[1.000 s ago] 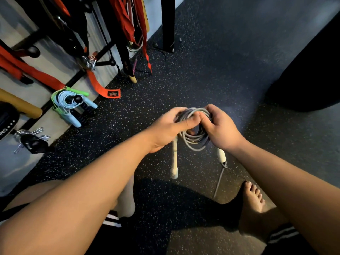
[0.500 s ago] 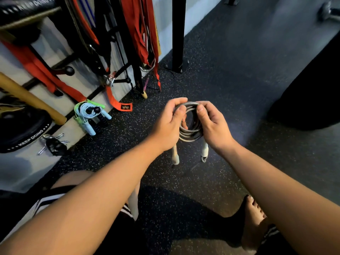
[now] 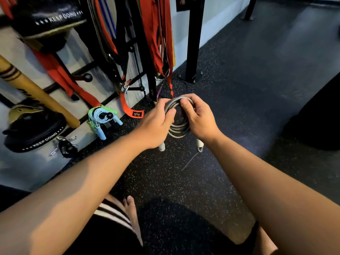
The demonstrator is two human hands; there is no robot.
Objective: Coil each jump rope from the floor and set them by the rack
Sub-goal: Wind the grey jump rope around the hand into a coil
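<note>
Grey jump rope (image 3: 177, 126) coiled in several loops, held in air above speckled floor (image 3: 239, 89), between your hands; two white handles (image 3: 199, 143) hang below coil. Your left hand (image 3: 156, 124) grips coil's left side, fingers curled round strands. Your right hand (image 3: 199, 116) pinches top right, thumb over loops. Blue-green jump rope (image 3: 101, 116) lies coiled at rack (image 3: 128, 52) base, well left

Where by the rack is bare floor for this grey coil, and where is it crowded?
Bare floor lies between the blue-green rope bundle, the orange strap end and the left hand. More lies along the wall right of the black post. Under the hanging straps it is crowded.
</note>
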